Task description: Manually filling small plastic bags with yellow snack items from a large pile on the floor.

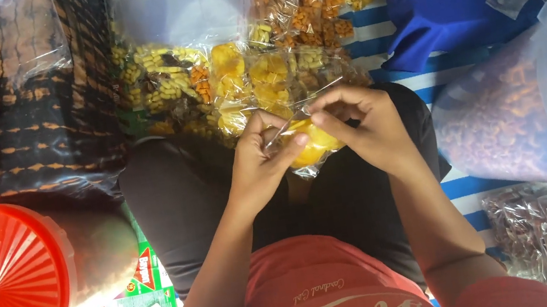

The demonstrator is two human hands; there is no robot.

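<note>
Both hands (316, 142) pinching, seemingly twisting, snack packet (313, 145)

Left hand (260, 154) and right hand (366, 126) pinch clear packet (313, 143), probably yellow chips

Small clear plastic bag of yellow chips (311, 145), centre of frame, held above the lap between both hands. Lower part bulges with the yellow pieces; the empty upper film is pinched and pulled up toward the fingertips. Bag tilted slightly, its mouth gathered, bottom edge hanging free.
</note>
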